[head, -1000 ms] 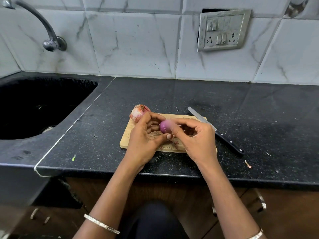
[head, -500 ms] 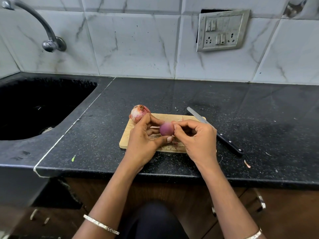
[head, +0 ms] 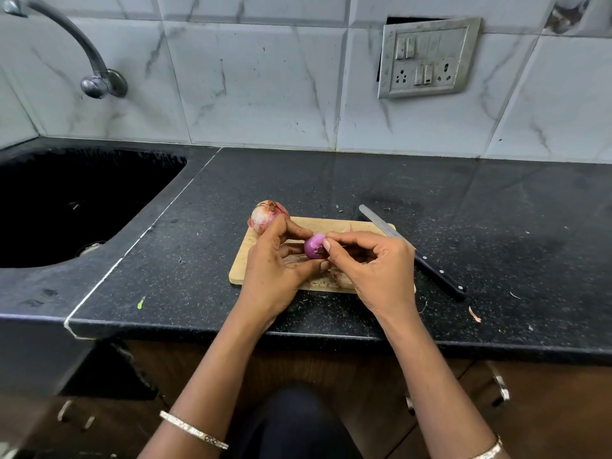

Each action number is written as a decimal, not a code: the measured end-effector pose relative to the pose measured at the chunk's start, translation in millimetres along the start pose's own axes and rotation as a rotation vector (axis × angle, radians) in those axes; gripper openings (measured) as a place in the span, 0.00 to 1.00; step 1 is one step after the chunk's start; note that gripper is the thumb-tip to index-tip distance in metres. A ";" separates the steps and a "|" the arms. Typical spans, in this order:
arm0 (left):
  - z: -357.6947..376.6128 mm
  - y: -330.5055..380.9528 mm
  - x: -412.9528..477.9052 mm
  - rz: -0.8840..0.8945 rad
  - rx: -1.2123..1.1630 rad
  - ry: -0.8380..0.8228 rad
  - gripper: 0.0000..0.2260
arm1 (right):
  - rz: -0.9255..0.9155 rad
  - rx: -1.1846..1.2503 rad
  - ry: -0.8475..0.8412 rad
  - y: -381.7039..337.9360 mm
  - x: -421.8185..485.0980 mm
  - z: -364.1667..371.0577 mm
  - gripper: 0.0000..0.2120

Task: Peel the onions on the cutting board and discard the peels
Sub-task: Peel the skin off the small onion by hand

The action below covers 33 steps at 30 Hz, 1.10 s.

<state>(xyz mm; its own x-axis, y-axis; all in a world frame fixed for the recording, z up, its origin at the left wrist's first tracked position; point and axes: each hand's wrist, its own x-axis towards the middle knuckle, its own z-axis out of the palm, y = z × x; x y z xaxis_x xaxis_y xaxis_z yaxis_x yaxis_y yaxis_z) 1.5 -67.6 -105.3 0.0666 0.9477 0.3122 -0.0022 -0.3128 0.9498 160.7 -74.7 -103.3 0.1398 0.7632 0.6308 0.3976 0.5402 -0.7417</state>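
Left hand [head: 275, 263] grips peeled onion [head: 314, 246]; right hand [head: 374, 266] fingertips pinch it

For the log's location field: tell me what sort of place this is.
Most likely a home kitchen: a black sunken sink under a curved metal wall tap, a black speckled stone counter backed by white marbled tiles, and a light wooden cutting board.

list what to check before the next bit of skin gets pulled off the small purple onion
1. Purple onion held in left hand over the cutting board: ok.
2. Right hand pinching at it: ok.
3. Skin left on it: cannot tell, visible side looks bare.
4. Knife lying untouched, blade across the board's corner: ok.
5. Second onion peeled: not ok, skin on.
6. Peels discarded: not ok, scrap lies on counter.
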 end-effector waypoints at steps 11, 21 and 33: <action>-0.4 -2.6 1.3 0.037 0.128 -0.011 0.20 | 0.061 -0.041 0.006 7.2 0.6 1.9 0.03; 1.6 -4.5 1.0 -0.017 0.004 0.003 0.21 | 0.137 0.026 0.038 3.4 0.9 1.1 0.06; 1.1 -0.4 1.2 -0.020 -0.023 -0.082 0.21 | 0.142 0.018 -0.010 6.4 1.7 2.0 0.02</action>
<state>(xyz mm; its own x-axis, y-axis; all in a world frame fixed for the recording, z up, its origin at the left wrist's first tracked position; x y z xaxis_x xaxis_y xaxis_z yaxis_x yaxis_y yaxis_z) 2.6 -66.4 -105.3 0.1483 0.9451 0.2913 -0.0230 -0.2911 0.9564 161.6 -69.2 -107.4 0.1841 0.8360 0.5169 0.3581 0.4327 -0.8273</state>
